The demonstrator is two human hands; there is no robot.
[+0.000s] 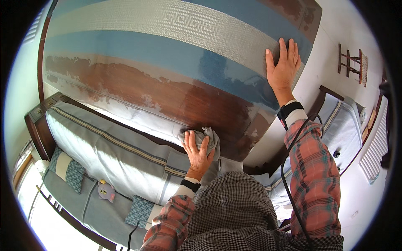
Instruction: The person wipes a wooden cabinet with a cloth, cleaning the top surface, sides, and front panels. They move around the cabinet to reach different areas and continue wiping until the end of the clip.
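Observation:
A crumpled grey cloth [213, 141] lies under my left hand [198, 158], at the near edge of a wooden table [207, 106]. The fingers press on the cloth and partly hide it. My right hand [282, 72] rests flat, fingers apart and holding nothing, near the table's right end. Beneath it is a blue and silver-grey table runner [188, 22] with a woven key pattern. A glossy clear sheet seems to cover the runner and the wood, with irregular patches showing through.
Along the near left side stands a wooden sofa with grey cushions [103, 135], patterned pillows [67, 172] and a plush toy [106, 190]. Another cushioned seat [340, 131] and a small wooden stool [353, 62] are at the right. A black cable [284, 175] hangs by my right sleeve.

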